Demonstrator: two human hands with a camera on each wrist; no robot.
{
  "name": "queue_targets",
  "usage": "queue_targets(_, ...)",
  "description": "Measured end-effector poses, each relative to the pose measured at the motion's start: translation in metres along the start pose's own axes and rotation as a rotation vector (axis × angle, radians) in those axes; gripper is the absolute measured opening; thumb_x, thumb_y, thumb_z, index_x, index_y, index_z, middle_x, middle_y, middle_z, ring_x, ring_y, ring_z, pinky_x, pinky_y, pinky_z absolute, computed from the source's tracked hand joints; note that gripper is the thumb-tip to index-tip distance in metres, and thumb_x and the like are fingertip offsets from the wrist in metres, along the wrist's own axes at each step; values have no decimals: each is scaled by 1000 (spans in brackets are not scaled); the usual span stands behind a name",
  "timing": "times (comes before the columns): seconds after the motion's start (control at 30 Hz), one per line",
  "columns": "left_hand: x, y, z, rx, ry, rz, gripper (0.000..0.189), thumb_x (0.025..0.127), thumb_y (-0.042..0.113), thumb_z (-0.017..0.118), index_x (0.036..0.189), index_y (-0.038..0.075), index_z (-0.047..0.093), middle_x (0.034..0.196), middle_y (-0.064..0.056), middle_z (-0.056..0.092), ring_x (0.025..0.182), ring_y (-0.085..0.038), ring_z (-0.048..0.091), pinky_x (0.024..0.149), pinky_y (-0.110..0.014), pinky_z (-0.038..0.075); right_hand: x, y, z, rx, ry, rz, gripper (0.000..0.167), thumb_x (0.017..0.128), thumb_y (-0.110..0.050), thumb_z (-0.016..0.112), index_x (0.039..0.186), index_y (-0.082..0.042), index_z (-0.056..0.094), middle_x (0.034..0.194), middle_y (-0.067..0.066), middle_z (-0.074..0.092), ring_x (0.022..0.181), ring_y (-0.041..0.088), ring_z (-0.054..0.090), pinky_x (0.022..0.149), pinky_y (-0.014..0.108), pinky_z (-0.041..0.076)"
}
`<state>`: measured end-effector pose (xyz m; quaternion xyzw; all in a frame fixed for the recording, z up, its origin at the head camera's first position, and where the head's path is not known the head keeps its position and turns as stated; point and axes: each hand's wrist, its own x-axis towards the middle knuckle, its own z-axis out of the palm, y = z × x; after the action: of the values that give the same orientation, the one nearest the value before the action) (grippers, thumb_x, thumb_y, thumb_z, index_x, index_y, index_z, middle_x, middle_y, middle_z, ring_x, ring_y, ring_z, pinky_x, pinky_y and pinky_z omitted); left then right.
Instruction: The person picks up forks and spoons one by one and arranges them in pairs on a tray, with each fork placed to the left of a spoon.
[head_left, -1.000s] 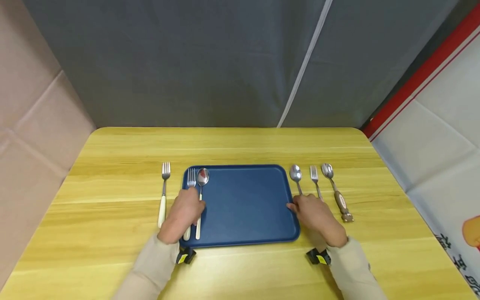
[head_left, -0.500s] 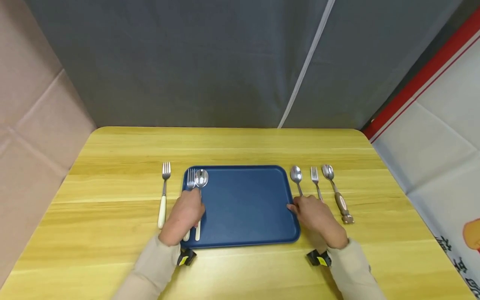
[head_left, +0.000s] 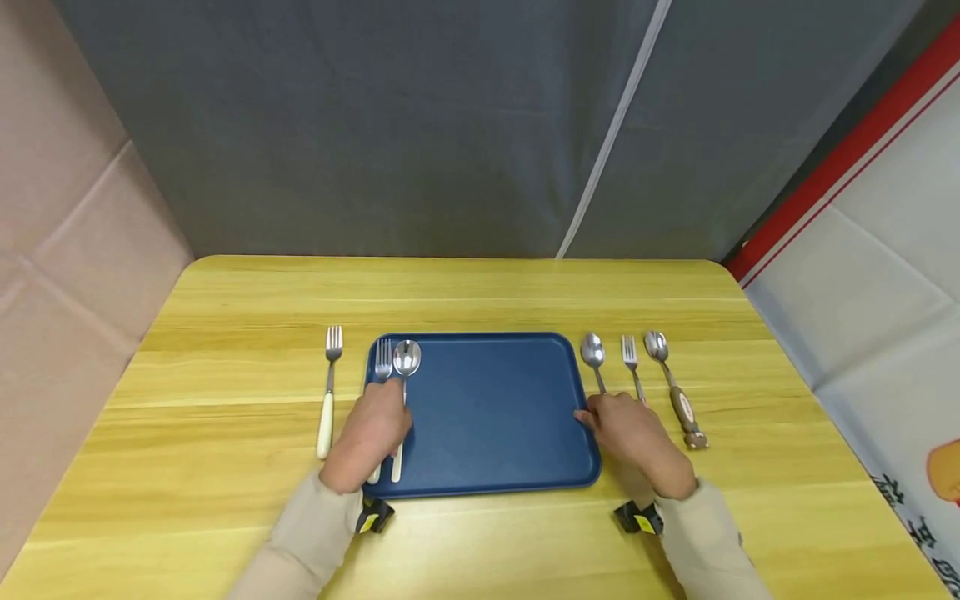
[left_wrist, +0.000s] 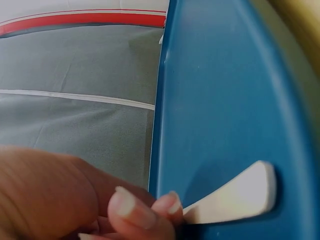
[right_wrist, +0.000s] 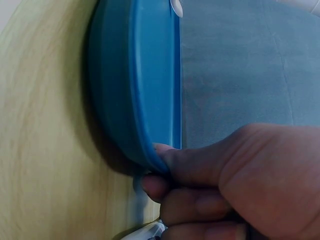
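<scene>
From where I stand, the person's left hand [head_left: 371,429] is over the left end of a blue tray [head_left: 495,417], which lies on the wooden table [head_left: 480,542]. Thumb and fingertip pinch the pale handle of a spoon [head_left: 407,358]; the knuckles cover the handle's middle, and the left wrist view shows only its blunt end poking out, the exact contact tucked behind the fingertips. Just beside the spoon, also in the tray, is a fork [head_left: 383,362], its handle mostly under the same hand, so I can't tell whether the palm touches it. The right hand [head_left: 630,433] grips the tray's right rim, thumb over the inner side and fingers curled below, the lower ones partly lost in shadow. Beyond the rim lie a metal spoon [head_left: 593,352] and a small fork [head_left: 630,352], both handles vanishing behind that hand. Farther right is a brown-handled utensil [head_left: 683,408] with a bear-like end; whether its bowl is solid is hard to make out. A second pale-handled fork [head_left: 328,392] lies left of the tray in full view. At the right wrist view's bottom edge, a shiny piece [right_wrist: 146,232] is too cut off to identify.
</scene>
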<state>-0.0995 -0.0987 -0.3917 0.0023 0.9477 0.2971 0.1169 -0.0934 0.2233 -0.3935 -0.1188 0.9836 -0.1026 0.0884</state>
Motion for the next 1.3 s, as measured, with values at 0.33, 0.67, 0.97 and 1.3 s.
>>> queue_targets(0.33,2,1,-2,20,-45,-28,13,87,-7,47,97,-11,56,51,-10,52,32,-11,51,35,-26,42,0,0,-1,0,13,-22,30,96,-23,59,68,-14,52,55,-2,42,50,13,43,48,30,34)
queue_targets(0.67,2,-2,-4,38,-53,-13,25,86,-6,49,62,1,54,41,-4,50,30,-12,50,33,-23,37,1,1,0,3,12,-23,29,96,-23,59,69,-14,53,56,-2,43,51,13,43,49,30,35)
queue_targets(0.97,2,-2,-1,48,-66,-28,27,88,-5,48,62,3,55,40,-3,50,30,-12,50,35,-24,39,-1,1,2,3,13,-18,29,95,-22,60,69,-13,53,56,-2,43,51,13,43,49,30,35)
queue_targets(1.3,6,-2,-2,73,-53,1,28,87,-7,48,61,3,54,39,-3,49,28,-11,48,34,-24,38,4,3,2,-1,34,-34,29,95,-21,60,68,-13,53,55,-2,43,50,13,43,47,30,35)
